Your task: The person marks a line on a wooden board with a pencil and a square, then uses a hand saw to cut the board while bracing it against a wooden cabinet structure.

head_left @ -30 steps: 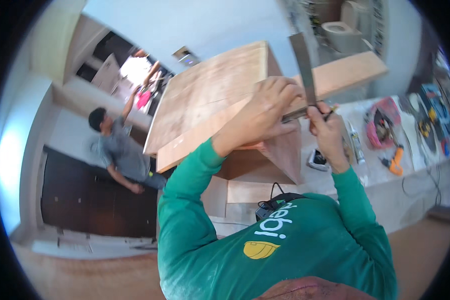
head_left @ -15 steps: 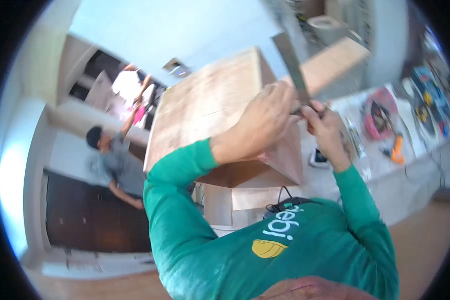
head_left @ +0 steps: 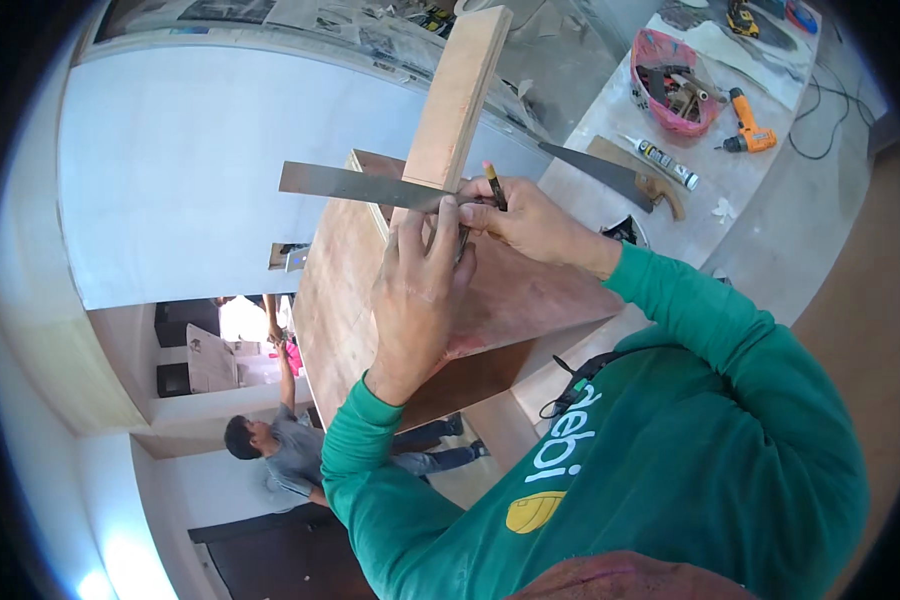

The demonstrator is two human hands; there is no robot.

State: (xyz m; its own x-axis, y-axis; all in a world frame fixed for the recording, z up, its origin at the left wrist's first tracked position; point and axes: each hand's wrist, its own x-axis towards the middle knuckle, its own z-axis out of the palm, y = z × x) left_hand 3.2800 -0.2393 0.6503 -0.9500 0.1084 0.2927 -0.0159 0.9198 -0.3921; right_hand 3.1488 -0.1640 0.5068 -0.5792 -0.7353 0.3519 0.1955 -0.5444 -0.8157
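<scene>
My left hand (head_left: pixel 420 280) has its fingers curled on a metal square (head_left: pixel 335 182), pressing it against a light wooden board (head_left: pixel 447 100) on top of the plywood box (head_left: pixel 340 290). The square's long blade lies across the board; its lower part is hidden by my fingers. My right hand (head_left: pixel 525 230) holds a short pencil (head_left: pixel 494 185) with a pink end, its thumb close to my left fingertips at the square.
A white worktop (head_left: pixel 715 190) at right holds a handsaw (head_left: pixel 610 175), sealant tube (head_left: pixel 665 160), orange drill (head_left: pixel 745 125), pink bag of tools (head_left: pixel 675 85) and yellow drill (head_left: pixel 740 18). A co-worker (head_left: pixel 290 450) in grey stands beyond the box, arm raised.
The whole view has rotated, so the board now points up and the blade runs leftward. My right hand has turned, showing the pencil upright beside the square.
</scene>
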